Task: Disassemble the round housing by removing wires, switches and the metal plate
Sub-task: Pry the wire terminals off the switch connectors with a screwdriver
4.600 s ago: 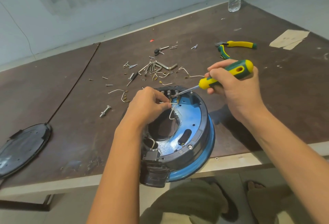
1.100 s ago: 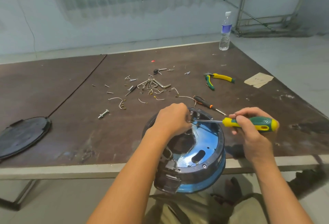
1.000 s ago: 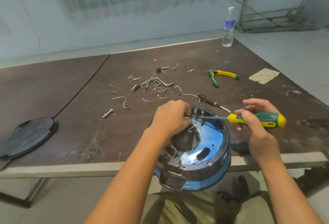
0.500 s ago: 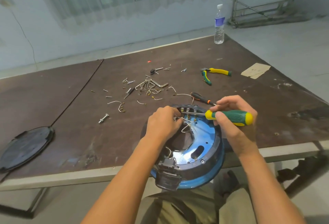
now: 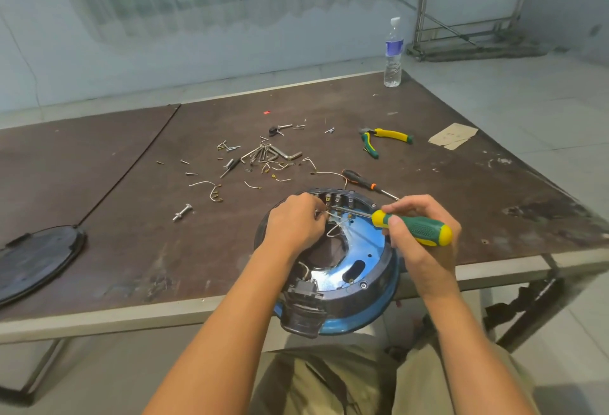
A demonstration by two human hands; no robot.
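The round housing (image 5: 372, 286), black with a blue rim, leans over the table's front edge against my lap. Inside lies the shiny blue metal plate (image 5: 361, 246); a row of terminals (image 5: 337, 200) sits at its far rim. My left hand (image 5: 295, 225) pinches a white wire (image 5: 334, 228) near those terminals. My right hand (image 5: 418, 238) grips the green-and-yellow screwdriver (image 5: 413, 227), whose shaft points left to the terminals. A black switch block (image 5: 303, 302) sits at the housing's near edge.
The brown table (image 5: 131, 250) carries loose screws, wire bits and hex keys (image 5: 270, 152), a bolt (image 5: 182, 212), a small black-and-orange screwdriver (image 5: 362, 181), green-and-yellow pliers (image 5: 384, 138), a paper scrap (image 5: 453, 136), a water bottle (image 5: 393, 52) and a black round cover (image 5: 33, 259) at left.
The head camera shifted. My right hand moved the screwdriver in closer so its tip reaches the terminals. My left hand stays pinching the wire.
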